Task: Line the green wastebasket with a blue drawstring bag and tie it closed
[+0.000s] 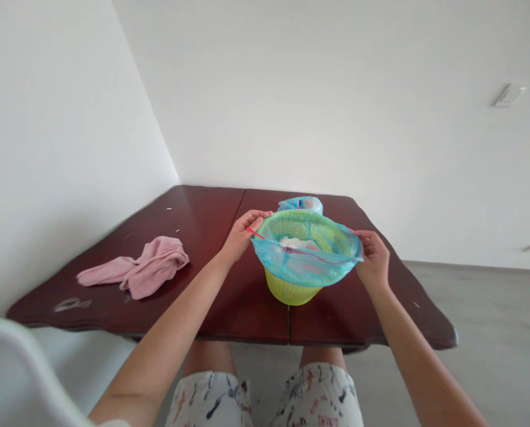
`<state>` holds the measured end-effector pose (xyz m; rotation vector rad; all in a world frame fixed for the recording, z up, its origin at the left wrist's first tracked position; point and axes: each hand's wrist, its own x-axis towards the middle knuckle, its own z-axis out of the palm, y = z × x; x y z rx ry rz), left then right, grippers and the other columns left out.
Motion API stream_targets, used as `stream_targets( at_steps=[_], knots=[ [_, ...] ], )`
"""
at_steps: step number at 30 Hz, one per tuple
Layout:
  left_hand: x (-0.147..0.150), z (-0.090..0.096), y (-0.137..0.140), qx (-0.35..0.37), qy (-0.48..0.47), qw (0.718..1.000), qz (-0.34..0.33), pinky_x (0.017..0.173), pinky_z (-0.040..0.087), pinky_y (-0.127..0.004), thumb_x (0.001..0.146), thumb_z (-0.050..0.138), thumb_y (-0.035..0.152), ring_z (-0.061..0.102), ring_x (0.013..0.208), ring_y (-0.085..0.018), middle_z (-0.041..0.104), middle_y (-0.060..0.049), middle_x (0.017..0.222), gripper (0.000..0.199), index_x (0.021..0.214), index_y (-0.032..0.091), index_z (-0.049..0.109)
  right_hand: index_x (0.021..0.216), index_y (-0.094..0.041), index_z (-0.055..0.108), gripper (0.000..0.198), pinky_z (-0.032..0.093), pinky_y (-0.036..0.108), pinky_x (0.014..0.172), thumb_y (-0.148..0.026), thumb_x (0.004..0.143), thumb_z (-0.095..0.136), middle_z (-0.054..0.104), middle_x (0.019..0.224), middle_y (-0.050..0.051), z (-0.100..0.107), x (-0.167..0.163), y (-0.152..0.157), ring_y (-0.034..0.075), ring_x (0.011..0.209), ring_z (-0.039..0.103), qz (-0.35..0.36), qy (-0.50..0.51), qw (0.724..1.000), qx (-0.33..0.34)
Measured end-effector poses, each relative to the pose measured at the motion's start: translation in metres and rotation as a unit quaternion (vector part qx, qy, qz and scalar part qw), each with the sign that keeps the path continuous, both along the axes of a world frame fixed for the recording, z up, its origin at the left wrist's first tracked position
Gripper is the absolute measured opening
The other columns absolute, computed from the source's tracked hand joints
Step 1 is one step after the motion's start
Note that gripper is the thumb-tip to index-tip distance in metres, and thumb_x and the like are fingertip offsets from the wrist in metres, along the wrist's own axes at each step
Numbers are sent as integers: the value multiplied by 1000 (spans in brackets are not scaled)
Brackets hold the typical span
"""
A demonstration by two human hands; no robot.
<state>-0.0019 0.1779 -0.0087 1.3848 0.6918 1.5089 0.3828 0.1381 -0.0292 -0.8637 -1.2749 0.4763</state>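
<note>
A yellow-green plastic basket (294,293) stands near the front of the dark red table. A thin blue drawstring trash bag (304,268) lines it and folds over the rim at the front. My left hand (247,232) is closed on the bag's edge at the left rim, where a short red drawstring sticks out. At the right rim, my right hand (372,256) pinches the bag's other side. Something white and crumpled (298,243) lies inside the basket. Behind it sits a bunched blue bag (307,204), partly hidden by the basket.
A crumpled pink cloth (153,267) lies on the left of the table (229,308). Small white scraps dot the tabletop. White walls meet behind the table, and a white chair back (19,338) shows at lower left.
</note>
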Motion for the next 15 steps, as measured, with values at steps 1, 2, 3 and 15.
stream_targets(
  at_steps=[1, 2, 3, 15],
  knots=[
    [0, -2, 2, -9, -9, 1000, -15, 137, 52, -55, 103, 97, 54, 74, 156, -37, 85, -16, 157, 38, 125, 24, 89, 109, -29, 81, 27, 75, 46, 90, -42, 94, 99, 95, 126, 14, 1, -4, 1, 35, 112, 92, 20, 7, 1000, 2],
    [1, -4, 4, -20, -21, 999, -33, 138, 51, -55, 102, 98, 52, 72, 159, -38, 82, -16, 163, 40, 128, 24, 89, 109, -29, 79, 30, 75, 49, 98, -40, 92, 102, 94, 134, 15, 1, -7, 3, 36, 120, 91, 39, 10, 999, 5],
    [1, -5, 7, -32, -37, 997, -51, 139, 50, -56, 100, 100, 51, 70, 162, -39, 79, -16, 169, 42, 130, 23, 88, 109, -30, 78, 33, 74, 51, 104, -38, 90, 104, 93, 139, 15, 1, -9, 4, 36, 125, 90, 56, 10, 998, 7],
    [-25, 14, 48, -90, -121, 987, -56, 132, 58, -52, 96, 102, 40, 79, 151, -35, 84, -15, 161, 33, 118, 21, 85, 106, -30, 83, 35, 70, 49, 106, -42, 87, 109, 92, 135, 12, 14, -16, 42, 33, 124, 87, 126, 30, 992, -7]
  ],
)
